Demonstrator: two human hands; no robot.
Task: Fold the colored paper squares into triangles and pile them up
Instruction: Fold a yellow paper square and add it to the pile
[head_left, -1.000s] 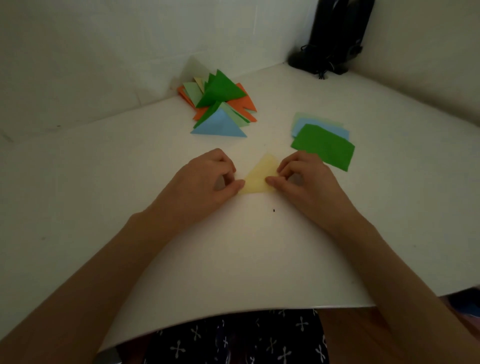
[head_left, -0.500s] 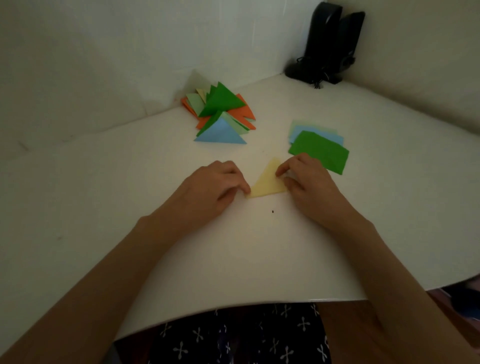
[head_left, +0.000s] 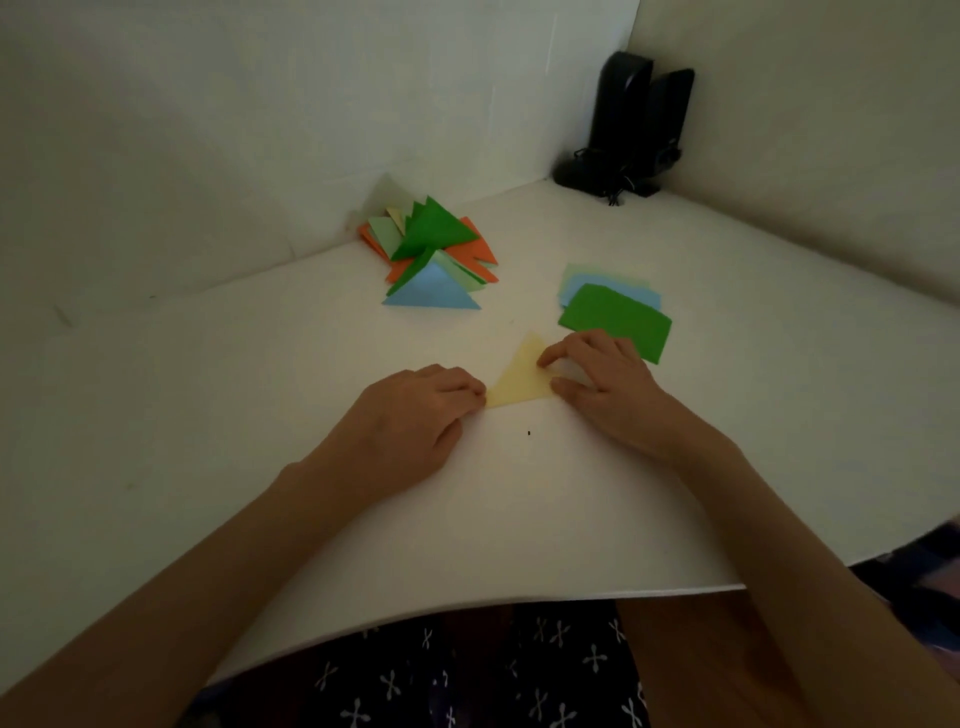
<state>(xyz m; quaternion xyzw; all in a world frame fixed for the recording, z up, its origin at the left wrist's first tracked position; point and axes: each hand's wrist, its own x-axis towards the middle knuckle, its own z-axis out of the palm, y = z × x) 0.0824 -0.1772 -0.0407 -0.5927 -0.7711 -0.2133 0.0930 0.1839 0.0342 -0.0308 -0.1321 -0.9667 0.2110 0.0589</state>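
Head view first: what are the hands doing now?

The left hand has its fingers curled down on the left corner of the yellow triangle and pins it to the surface. A second ago its thumb reached out along the near edge; now I cannot make the thumb out, so I can't tell whether it is under the paper.

And the other one?

The right hand grips the right corner, with the forefinger on the slanted edge and the thumb at the near corner. It has slid outward, so more of the triangle shows between the hands than before.

What does that mean for the job?

I'd judge the fold is made and the crease is just being pressed flat. The paper lies flat in front of the person. The likely next step is to carry it to the pile of triangles, which is well beyond the left hand, near the wall.

Much left to fold?

A green square tops a small stack just beyond the right hand, with pale blue and pale green sheets under it. The stack looks the same as a second ago, so a few folds remain.
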